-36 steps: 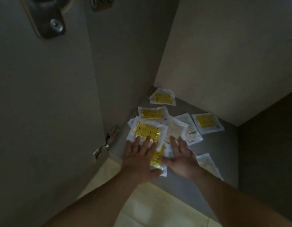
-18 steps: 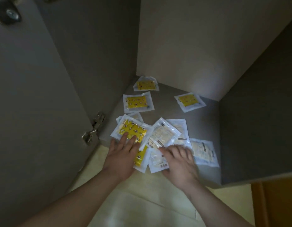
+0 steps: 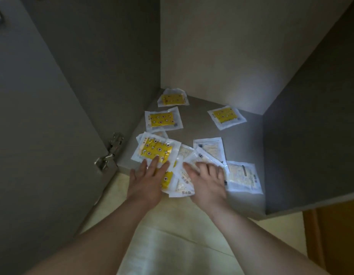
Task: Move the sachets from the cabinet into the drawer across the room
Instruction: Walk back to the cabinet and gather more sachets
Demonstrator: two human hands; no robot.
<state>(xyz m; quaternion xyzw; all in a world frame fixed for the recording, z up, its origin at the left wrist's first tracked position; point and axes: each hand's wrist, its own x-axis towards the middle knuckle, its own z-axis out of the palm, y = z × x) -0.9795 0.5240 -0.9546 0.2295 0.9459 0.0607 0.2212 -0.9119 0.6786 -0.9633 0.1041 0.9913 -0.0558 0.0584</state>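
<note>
The left hand [image 3: 147,179] lies flat, fingers straight and close together, pressing on the large yellow sachet [image 3: 156,150] that tops a loose heap at the front lip of the cabinet shelf [image 3: 200,126], just left of the frame's centre. Beside it the right hand [image 3: 207,181] is spread palm-down over the pale sachets [image 3: 185,185]. Whether its fingertips hook under an edge cannot be told. Neither hand pinches anything.

Flat palms suit this stage, I judge. Thin, slippery packets rake together more readily than they lift one by one, and two hands angled inward can herd the heap to the shelf edge for scooping.

Just behind the right hand lies another pale packet [image 3: 211,147], and one more [image 3: 243,175] sits just beside it toward the right of the frame. Three smaller yellow packets [image 3: 162,120] lie apart nearer the back corner, beyond the reach of either hand. The open door [image 3: 43,135] and its hinge [image 3: 108,155] fill the left of the frame, and pale floor tiles [image 3: 172,235] show below the arms.

Every sachet in sight is in the cabinet. The drawer is not in view, so the carrying looks not yet begun.
</note>
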